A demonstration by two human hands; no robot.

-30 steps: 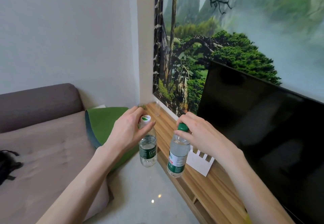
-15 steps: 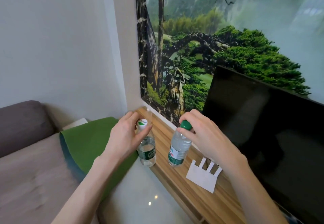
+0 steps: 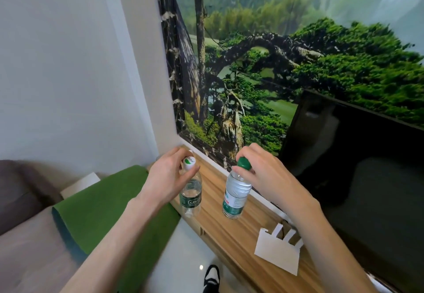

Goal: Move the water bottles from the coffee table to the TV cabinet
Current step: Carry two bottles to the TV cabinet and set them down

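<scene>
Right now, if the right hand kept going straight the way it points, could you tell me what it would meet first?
Probably the mural on the wall. The right hand, gripping the green-capped bottle over the cabinet, points forward and left toward it; depth is unclear.

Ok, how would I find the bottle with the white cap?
Find the black TV, then the wooden cabinet under it. Two bottles stand at the cabinet's left end. Yours is the white-capped bottle on the left, under the left hand; the other bottle has a green cap.
</scene>
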